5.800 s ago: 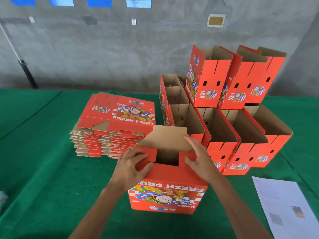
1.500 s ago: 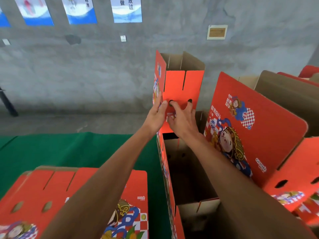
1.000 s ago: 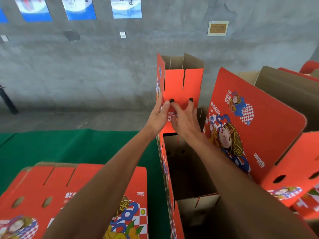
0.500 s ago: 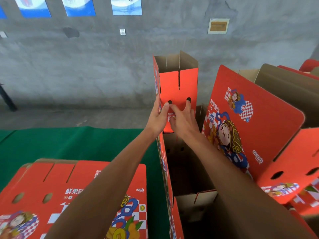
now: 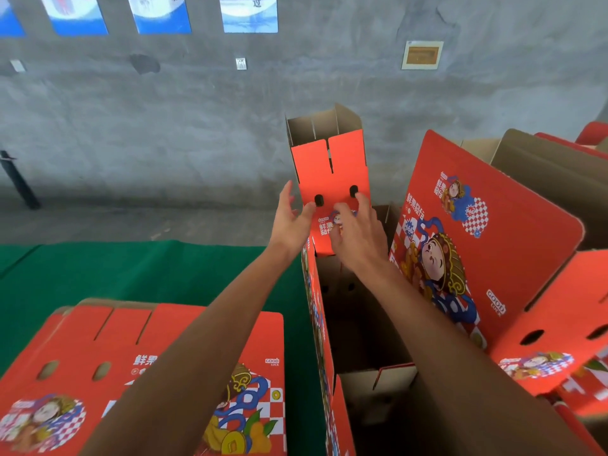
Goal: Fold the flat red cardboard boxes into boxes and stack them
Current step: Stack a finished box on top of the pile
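Note:
A folded red box (image 5: 332,166) stands upright at the far end, open top up, resting on the rim of an open folded box (image 5: 358,324) lying below it. My left hand (image 5: 291,218) is at its left edge with fingers spread, the thumb touching near a handle hole. My right hand (image 5: 358,232) lies flat against the lower front face, fingertips touching, not wrapped around anything. A stack of flat red boxes (image 5: 115,350) lies at the lower left under my left forearm.
More folded red boxes (image 5: 493,241) lean tilted on the right, close to my right arm. A green cloth (image 5: 131,274) covers the table. A grey concrete wall with blue posters (image 5: 250,14) stands behind.
The upright box has tipped slightly to the left. My left hand has come off its side and spread its fingers; my right hand stays against the front face.

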`<state>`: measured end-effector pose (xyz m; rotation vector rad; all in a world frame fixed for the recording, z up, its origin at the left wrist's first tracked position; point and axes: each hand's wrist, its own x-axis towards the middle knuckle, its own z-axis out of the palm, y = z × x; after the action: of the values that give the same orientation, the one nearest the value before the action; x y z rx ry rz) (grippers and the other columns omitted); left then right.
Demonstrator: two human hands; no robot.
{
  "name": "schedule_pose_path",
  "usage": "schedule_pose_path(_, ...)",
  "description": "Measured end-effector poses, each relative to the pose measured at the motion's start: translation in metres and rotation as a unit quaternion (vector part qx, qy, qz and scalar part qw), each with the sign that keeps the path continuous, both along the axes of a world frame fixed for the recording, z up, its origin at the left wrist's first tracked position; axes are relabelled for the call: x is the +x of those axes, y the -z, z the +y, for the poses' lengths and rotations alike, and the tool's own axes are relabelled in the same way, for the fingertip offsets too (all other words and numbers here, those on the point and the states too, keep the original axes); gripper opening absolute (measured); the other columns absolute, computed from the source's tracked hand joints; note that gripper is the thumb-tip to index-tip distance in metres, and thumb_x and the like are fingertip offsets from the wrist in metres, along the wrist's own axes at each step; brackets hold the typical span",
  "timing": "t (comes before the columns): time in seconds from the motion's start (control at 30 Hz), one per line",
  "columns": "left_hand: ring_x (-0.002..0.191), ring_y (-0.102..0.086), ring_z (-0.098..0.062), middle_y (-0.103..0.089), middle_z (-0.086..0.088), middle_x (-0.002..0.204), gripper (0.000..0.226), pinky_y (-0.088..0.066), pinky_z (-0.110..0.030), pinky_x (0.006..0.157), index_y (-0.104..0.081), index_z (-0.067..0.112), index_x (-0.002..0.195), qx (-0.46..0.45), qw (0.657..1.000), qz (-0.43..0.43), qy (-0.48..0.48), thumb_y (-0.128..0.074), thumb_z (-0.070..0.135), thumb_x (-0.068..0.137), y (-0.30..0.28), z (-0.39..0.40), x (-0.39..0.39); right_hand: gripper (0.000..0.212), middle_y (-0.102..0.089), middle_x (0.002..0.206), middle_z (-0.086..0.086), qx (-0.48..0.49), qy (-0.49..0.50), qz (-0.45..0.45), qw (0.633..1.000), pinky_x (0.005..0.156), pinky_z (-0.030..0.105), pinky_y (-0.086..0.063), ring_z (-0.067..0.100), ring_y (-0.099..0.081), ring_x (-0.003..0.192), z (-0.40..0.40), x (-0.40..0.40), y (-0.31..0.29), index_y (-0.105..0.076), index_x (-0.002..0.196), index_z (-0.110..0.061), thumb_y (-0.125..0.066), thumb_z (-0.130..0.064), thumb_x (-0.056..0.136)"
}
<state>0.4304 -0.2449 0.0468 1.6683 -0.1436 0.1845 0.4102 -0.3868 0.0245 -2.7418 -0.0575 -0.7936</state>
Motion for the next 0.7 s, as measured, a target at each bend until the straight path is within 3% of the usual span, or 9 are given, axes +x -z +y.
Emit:
schedule_pose_path(0.07,0.133,-0.046,-0.017,-0.035,-0.005,0.162,0.068,-0.042,-0.032,0.106,-0.021,0.028,0.162,0.042,0.999,0.004,0.0,-0.058,0.025,0.105,0.004,0.008,-0.005,0.044,-0.035,0.156,0.014,0.014,-0.001,-0.011,1.0,0.099,0.044,-0.053,0.033,-0.047,0.135,0.005,-0.006,-0.001,-0.054,0.139,-0.018,-0.063,-0.028,0.098)
schedule_pose_path(0.23,0.146,-0.04,-0.024,-0.035,-0.008,0.162,0.066,-0.038,-0.041,0.118,-0.026,0.027,0.162,0.084,0.996,0.043,-0.004,-0.058,0.024,0.105,0.018,0.045,-0.04,0.046,-0.044,0.151,0.013,0.046,-0.006,-0.027,0.999,0.103,0.044,-0.047,0.031,-0.046,0.134,0.05,-0.039,0.004,-0.053,0.139,-0.015,-0.061,-0.03,0.096)
schedule_pose_path(0.3,0.147,-0.039,-0.024,-0.032,-0.009,0.163,0.066,-0.038,-0.043,0.118,-0.026,0.029,0.162,0.041,0.996,0.073,-0.03,-0.059,0.029,0.104,0.014,0.063,-0.054,0.065,-0.033,0.159,0.016,0.079,0.033,0.009,0.996,0.112,0.048,-0.039,0.036,-0.037,0.143,0.062,-0.052,0.009,-0.04,0.149,-0.015,-0.064,-0.038,0.093)
schedule_pose_path(0.4,0.148,-0.037,-0.027,-0.027,-0.005,0.166,0.065,-0.039,-0.053,0.117,-0.025,0.034,0.161,0.006,0.993,0.103,-0.048,-0.058,0.031,0.105,0.013,0.081,-0.074,0.11,-0.008,0.168,0.022,0.078,0.077,0.049,0.993,0.121,0.059,-0.021,0.045,-0.016,0.153,0.052,-0.049,-0.004,-0.013,0.16,-0.016,-0.07,-0.066,0.082)
schedule_pose_path(0.5,0.147,-0.039,-0.028,-0.027,0.0,0.167,0.07,-0.039,-0.054,0.117,-0.023,0.039,0.161,-0.002,0.994,0.102,-0.049,-0.061,0.034,0.102,0.023,0.083,-0.095,0.134,-0.003,0.171,0.016,0.108,0.065,0.042,0.991,0.123,0.063,-0.013,0.039,-0.009,0.156,0.038,-0.009,-0.043,-0.003,0.162,-0.019,-0.067,-0.086,0.067)
schedule_pose_path(0.6,0.142,-0.041,-0.022,-0.026,0.002,0.166,0.083,-0.046,-0.054,0.11,-0.017,0.048,0.159,-0.06,0.992,0.11,-0.025,-0.068,0.049,0.094,0.029,0.094,-0.094,0.134,-0.014,0.17,0.014,0.178,0.063,0.059,0.98,0.123,0.062,-0.012,0.036,-0.014,0.156,0.039,0.036,-0.058,-0.005,0.162,-0.022,-0.045,-0.102,0.062)
schedule_pose_path(0.7,0.153,-0.025,-0.026,-0.014,0.003,0.171,0.1,-0.043,-0.062,0.11,-0.007,0.043,0.162,-0.219,0.956,0.194,-0.024,-0.07,0.063,0.088,0.022,0.111,-0.069,0.127,-0.03,0.165,0.016,0.195,0.041,0.119,0.973,0.121,0.061,-0.023,0.039,-0.03,0.15,0.046,0.058,-0.03,-0.012,0.162,-0.02,-0.02,-0.104,0.067)
